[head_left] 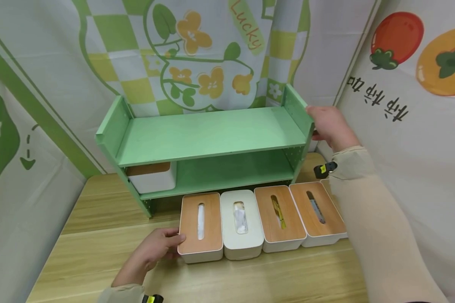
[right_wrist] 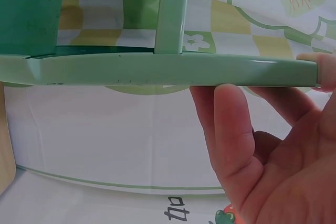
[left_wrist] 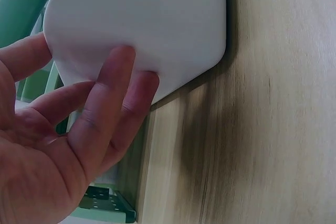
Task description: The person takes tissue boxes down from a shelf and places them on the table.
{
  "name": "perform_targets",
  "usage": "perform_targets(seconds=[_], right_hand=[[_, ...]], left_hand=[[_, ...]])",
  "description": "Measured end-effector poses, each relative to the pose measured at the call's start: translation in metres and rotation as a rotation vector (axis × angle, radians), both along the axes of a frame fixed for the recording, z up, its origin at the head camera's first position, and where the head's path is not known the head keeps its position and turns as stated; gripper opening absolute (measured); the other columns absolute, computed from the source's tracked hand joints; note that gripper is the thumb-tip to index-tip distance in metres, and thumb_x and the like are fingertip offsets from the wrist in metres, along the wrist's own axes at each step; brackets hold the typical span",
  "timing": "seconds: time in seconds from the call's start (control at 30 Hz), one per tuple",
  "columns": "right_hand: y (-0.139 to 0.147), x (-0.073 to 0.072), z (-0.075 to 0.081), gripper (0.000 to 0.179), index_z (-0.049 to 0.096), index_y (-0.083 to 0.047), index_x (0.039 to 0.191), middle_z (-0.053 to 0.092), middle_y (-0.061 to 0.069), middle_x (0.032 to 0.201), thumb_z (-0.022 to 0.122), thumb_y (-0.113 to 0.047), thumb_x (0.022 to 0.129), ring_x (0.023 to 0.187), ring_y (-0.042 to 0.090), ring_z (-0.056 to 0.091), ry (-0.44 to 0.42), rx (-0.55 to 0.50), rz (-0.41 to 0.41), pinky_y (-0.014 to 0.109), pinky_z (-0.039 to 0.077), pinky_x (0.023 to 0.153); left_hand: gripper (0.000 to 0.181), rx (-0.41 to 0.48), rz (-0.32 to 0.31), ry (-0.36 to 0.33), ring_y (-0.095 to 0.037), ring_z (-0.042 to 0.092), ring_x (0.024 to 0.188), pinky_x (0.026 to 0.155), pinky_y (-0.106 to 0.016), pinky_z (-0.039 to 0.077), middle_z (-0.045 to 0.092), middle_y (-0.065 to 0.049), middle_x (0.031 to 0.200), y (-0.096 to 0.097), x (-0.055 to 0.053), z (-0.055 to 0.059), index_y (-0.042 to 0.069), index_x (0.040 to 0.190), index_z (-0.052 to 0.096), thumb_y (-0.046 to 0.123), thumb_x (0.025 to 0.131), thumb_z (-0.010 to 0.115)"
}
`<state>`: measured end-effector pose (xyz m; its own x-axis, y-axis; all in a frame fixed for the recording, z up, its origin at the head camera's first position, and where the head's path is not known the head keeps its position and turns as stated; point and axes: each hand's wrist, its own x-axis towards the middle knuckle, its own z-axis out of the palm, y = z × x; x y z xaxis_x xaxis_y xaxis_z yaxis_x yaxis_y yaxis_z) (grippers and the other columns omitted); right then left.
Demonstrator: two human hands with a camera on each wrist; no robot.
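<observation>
My left hand [head_left: 157, 248] is at the left side of a tissue box [head_left: 210, 219] with a wood-look lid. In the left wrist view, its extended fingertips [left_wrist: 118, 59] press on the box's smooth white wall [left_wrist: 152, 19]. My right hand [head_left: 331, 126] grips the upper right side panel of a green two-tier shelf [head_left: 212, 130]. The right wrist view shows the thumb over the panel's end and the fingers [right_wrist: 231, 114] against its outer face. Beside the first box stand a cream-lidded box [head_left: 254, 242] and another wood-lidded box [head_left: 274, 202], side by side.
Farther right is a wood-lidded box [head_left: 311, 198], with part of one more behind my right sleeve. Another box [head_left: 153, 179] sits on the lower shelf at left. All stand on or over a wooden table [head_left: 87, 240], with printed curtains [head_left: 49, 75] around it.
</observation>
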<state>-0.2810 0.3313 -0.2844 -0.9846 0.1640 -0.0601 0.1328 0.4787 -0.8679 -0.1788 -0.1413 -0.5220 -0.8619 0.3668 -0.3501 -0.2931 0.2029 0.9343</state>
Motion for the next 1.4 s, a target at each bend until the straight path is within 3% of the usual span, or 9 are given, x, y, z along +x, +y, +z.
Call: perform_targets(seconds=[0.6,1.4], right_hand=[[0.0,0.002,0.0,0.067,0.055,-0.002,0.137,0.055,0.013,0.126,0.037,-0.057,0.103,0.103,0.028,0.059,-0.008,0.011,-0.011,0.039,0.051,0.086],[0.002,0.0,-0.001,0.069,0.055,-0.003,0.137,0.055,0.013,0.126,0.036,-0.06,0.102,0.103,0.028,0.058,-0.008,0.015,-0.006,0.04,0.05,0.087]], left_hand=[[0.055,-0.068,0.043,-0.006,-0.024,0.069,0.081,0.071,-0.043,0.058,0.071,-0.018,0.1,0.006,0.005,0.002,-0.018,0.139,0.042,0.014,0.099,0.063],[0.055,-0.029,0.036,-0.001,-0.026,0.07,0.08,0.071,-0.044,0.059,0.07,-0.017,0.101,0.008,0.011,0.002,-0.018,0.139,0.042,0.015,0.1,0.062]])
